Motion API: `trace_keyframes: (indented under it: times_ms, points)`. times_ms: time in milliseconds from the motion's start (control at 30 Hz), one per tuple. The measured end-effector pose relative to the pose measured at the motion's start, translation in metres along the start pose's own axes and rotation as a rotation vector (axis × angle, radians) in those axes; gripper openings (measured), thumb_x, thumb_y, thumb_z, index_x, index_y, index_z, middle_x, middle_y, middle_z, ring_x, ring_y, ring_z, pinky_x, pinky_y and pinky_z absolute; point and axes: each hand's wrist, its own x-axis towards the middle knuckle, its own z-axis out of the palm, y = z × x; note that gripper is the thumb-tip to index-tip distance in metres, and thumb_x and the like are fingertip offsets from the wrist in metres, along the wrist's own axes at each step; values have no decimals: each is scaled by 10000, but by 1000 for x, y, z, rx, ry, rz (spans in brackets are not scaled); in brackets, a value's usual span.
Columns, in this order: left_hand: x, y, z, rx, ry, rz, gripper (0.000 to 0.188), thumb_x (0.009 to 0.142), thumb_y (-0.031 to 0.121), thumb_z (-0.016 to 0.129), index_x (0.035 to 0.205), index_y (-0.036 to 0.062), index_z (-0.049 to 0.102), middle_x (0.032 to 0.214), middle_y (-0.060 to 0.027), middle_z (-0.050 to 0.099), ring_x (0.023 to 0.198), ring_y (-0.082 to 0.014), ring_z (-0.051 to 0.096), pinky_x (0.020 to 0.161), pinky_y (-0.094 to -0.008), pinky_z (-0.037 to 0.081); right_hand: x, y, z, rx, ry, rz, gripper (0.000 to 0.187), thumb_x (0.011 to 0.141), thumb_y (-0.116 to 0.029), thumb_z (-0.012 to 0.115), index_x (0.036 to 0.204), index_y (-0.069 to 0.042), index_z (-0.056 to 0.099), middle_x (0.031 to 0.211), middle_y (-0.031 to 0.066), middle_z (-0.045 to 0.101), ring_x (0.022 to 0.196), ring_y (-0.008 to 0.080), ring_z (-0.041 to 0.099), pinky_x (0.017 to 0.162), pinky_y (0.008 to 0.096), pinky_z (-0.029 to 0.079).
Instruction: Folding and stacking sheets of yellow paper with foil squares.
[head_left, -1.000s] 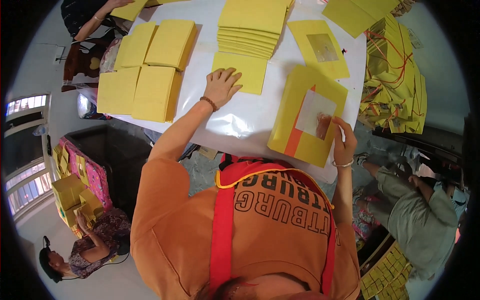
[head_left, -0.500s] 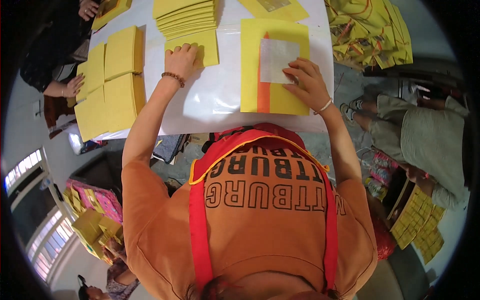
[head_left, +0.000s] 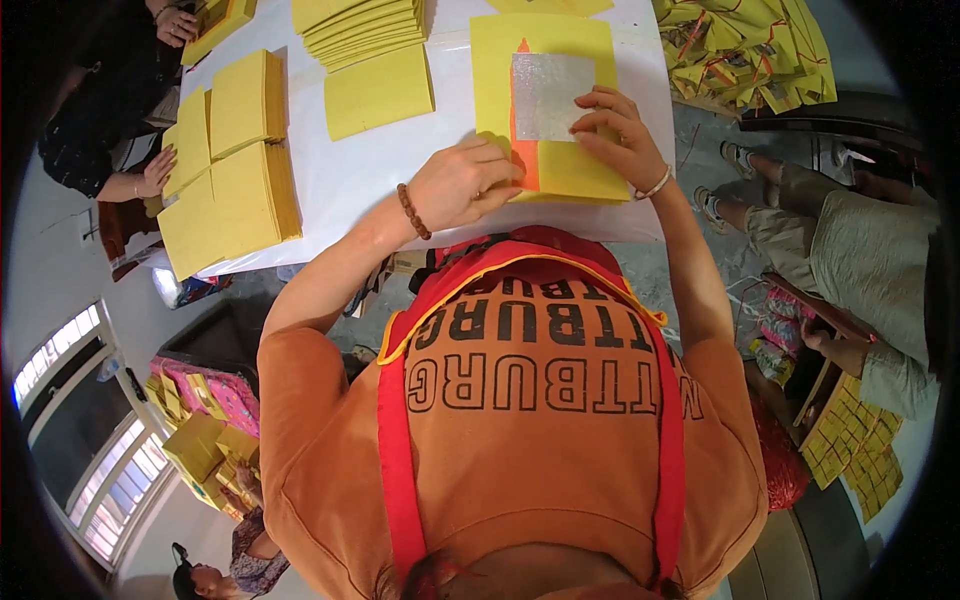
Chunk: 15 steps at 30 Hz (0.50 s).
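Note:
A yellow paper sheet (head_left: 590, 170) lies on the white-covered table in front of me. An orange strip (head_left: 525, 163) runs up it, and a silvery-white square (head_left: 553, 96) partly overlaps the strip. My left hand (head_left: 465, 184) is closed at the sheet's lower left edge, its bent fingertips on the orange strip. It hides that corner, and its thumb is largely out of sight. On the right side my right hand (head_left: 617, 138) rests with spaced, curved fingers, the tips at the silvery square's right edge. A fanned stack of yellow paper pieces (head_left: 380, 92) lies farther left.
Thick yellow stacks (head_left: 228, 205) stand at the table's left, beside another person's hand (head_left: 155, 170). A pile of yellow pieces with red strings (head_left: 745, 55) lies beyond the right edge. A person in grey-green clothing (head_left: 870, 240) is at the right.
My left hand has left the yellow stack and come right and nearer, to the sheet's lower left edge. My right hand stays on the sheet's right side. The view has shifted slightly.

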Motion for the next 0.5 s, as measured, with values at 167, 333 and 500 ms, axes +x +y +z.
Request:
trace_keyframes:
  times_ms: [167,333,500]
  points:
    - [3,-6,-5,-231,-66,-196,133,804,167,591,844,42,618,784,-96,600,735,-264,581,664,-349,458,1,6,-6,193,-56,63,275,923,-203,421,900,-48,647,1194,73,531,1282,255,287,1047,371,228]
    - [7,-9,-7,-261,-121,-283,159,817,181,582,833,34,642,719,-108,626,645,-273,588,597,-351,451,0,3,-5,186,-42,69,352,944,-243,362,900,-41,647,1191,75,534,1274,256,297,1053,370,212]
    - [10,-14,-10,-425,-163,-394,159,807,161,602,837,12,651,681,-59,617,598,-143,544,557,-278,426,1,1,-6,198,-39,59,401,951,-274,327,894,-34,643,1194,79,533,1273,259,297,1053,374,208]
